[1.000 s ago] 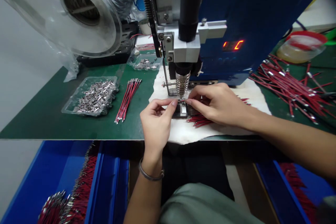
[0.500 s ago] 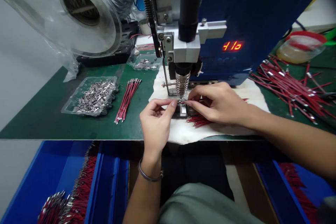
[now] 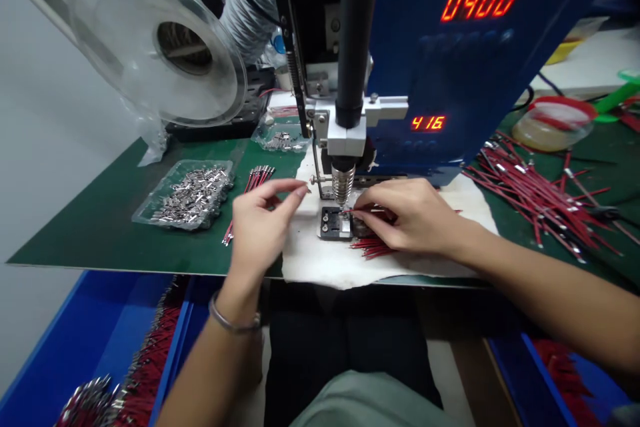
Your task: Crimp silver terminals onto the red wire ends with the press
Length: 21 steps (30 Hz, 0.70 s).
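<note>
My right hand [image 3: 407, 217] pinches a short red wire [image 3: 349, 211] and holds its end at the small black fixture [image 3: 330, 223] under the machine's soldering head [image 3: 343, 183]. To the left of the fixture is my left hand [image 3: 265, 220], raised off the cloth. Its thumb and index finger are pressed together; anything between the tips is too small to name. Several red wires [image 3: 373, 247] lie beneath my right hand on the white cloth [image 3: 320, 267]. Partly behind my left hand rests a bundle of red wires with metal ends [image 3: 259, 177].
A clear tray [image 3: 145, 213] of small metal parts stands at left, a smaller tray [image 3: 260, 137] behind it. A clear reel [image 3: 130, 73] overhangs the left side. The blue machine [image 3: 425, 73] rises in front. Loose red wires [image 3: 540, 193] lie at right; blue bins [image 3: 85, 313] sit below.
My left hand has moved left, away from the fixture. My right hand stays at the fixture with the red wire. The camera view has tilted up, showing more of the machine's displays.
</note>
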### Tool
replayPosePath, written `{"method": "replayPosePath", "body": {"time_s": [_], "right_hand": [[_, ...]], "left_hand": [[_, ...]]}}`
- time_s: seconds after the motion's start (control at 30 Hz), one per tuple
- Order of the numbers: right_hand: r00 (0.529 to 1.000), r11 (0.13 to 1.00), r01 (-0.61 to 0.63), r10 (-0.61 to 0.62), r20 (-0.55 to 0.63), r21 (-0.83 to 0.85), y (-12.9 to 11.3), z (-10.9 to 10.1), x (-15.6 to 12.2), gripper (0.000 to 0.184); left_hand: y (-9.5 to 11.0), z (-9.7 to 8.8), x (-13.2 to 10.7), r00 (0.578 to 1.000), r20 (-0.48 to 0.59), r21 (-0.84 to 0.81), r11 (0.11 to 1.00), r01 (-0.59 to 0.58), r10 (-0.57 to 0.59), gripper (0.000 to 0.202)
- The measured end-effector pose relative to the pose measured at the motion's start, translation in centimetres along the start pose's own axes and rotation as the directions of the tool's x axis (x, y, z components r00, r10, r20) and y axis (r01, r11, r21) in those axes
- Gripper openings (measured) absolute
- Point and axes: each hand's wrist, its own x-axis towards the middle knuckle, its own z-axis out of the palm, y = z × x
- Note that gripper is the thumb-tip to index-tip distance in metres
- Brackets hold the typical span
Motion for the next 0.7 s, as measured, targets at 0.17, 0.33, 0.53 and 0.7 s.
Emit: {"method": "replayPosePath", "body": {"time_s": [0.17,0.33,0.53,0.7], "right_hand": [[0.995,0.988,0.006,0.01,0.102,-0.155,-0.9,-1.2,0.1,0.016],[0.999,0.991,0.016,-0.011,0.041,-0.132,-2.7,-3.6,-1.4,0.015],[0.972,0.98,-0.197,0.195,-0.129,-0.002,-3.1,-4.9,-6.7,0.016],[0.8,0.822,-0.566,0.53,-0.283,-0.063,-2.1,-6.2,-11.4,0.021]], "left_hand": [[-0.8,-1.4,7.4,0.992,-0.014,0.208,0.97,-0.122,0.128,0.019],[-2.8,-1.0,13.2,0.988,-0.002,0.351,0.926,-0.141,0.151,0.02],[-4.4,0.4,15.6,0.994,-0.012,0.438,0.894,-0.091,0.107,0.014],[-4.8,1.2,16.0,0.996,-0.021,0.493,0.868,-0.062,0.083,0.013]]}}
